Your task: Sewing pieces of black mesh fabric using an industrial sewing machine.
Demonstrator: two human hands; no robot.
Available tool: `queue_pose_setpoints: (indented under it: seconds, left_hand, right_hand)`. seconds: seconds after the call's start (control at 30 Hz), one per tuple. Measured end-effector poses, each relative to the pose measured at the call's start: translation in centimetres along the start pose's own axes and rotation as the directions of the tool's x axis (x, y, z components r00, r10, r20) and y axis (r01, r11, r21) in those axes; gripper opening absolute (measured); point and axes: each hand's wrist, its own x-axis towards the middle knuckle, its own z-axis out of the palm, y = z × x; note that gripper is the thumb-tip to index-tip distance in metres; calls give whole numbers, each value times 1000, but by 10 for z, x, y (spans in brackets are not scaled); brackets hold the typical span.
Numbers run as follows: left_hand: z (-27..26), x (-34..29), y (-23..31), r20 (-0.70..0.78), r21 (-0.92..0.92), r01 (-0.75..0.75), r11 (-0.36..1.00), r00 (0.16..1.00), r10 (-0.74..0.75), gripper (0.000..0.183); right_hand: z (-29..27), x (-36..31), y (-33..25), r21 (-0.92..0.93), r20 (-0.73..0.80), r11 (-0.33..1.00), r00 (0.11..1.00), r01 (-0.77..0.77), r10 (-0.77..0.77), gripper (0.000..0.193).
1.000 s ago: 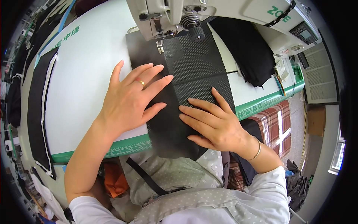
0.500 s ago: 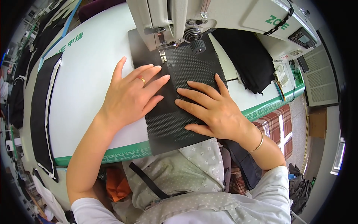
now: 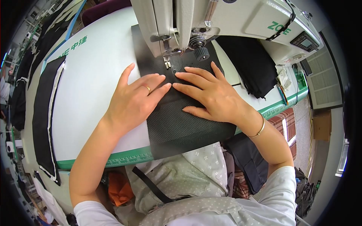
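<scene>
A black piece of fabric with a perforated, dotted texture (image 3: 188,126) lies under the presser foot (image 3: 167,62) of a white sewing machine (image 3: 233,19) and hangs over the table's front edge. My left hand (image 3: 136,97) rests at the fabric's left side, fingers apart, fingertips pressing on it just below the foot. My right hand (image 3: 211,94) lies flat and spread on the fabric to the right of the foot. The fingertips of both hands nearly meet. Neither hand grips anything.
A stack of black fabric (image 3: 249,66) lies under the machine arm at right. A long black strip with a white edge (image 3: 47,120) lies along the table's left side. A green ruler edge (image 3: 130,156) borders the white tabletop (image 3: 90,109). Pens (image 3: 282,94) lie at the right.
My right hand has moved slightly up and left, closer to the presser foot and my left hand. The fabric's lower part has spread out to the right. The view has shifted a little.
</scene>
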Motion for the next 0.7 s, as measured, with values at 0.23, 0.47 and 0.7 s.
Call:
queue_pose_setpoints:
  seconds: [0.23,0.47,0.7]
  left_hand:
    - [6,0,-13,3,-1,0,1000,1000,0,30]
    - [15,7,-30,-2,-22,27,999,1000,-27,37]
    - [24,16,-43,-22,-38,78,996,997,-79,35]
  right_hand:
    - [8,14,20,-3,-65,999,996,54,-54,53]
    - [17,29,44,-58,-186,978,960,202,-210,39]
    - [15,38,48,-176,-242,959,935,223,-261,38]
